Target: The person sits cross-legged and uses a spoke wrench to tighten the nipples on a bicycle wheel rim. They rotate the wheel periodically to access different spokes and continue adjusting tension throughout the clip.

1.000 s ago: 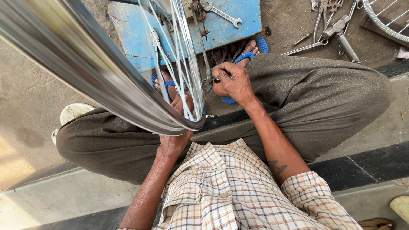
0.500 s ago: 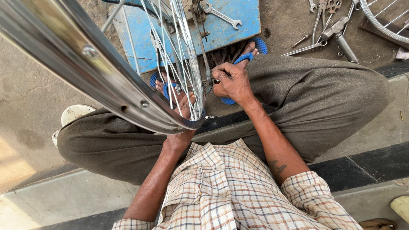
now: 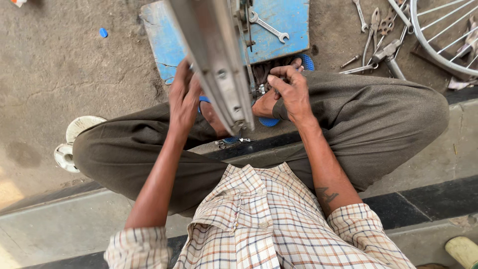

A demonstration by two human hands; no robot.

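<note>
Two bare hands are being kept at a metal wheel rim, which is being seen edge-on and is running down the middle of the view to a point between the knees; the left hand is being pressed flat against the rim's left side, its fingers lying together and stretched upward along the metal, touching it rather than wrapped round it; the right hand is being held just to the right of the rim's lower end, its fingers curled inward and bunched close together toward the spokes, though whether anything small is being pinched there cannot be told; beyond the fingertips of both hands a blue metal board is lying on the ground, and a spanner is resting on it, just past the right fingers; blue sandals are being worn below the right hand, partly hidden by the palm; well to the right of the right fingers, loose hand tools are lying scattered on the dirt, and a second wheel is being shown beside them at the corner; well apart from the left fingers, a white cup is lying on its side by the left knee.
</note>
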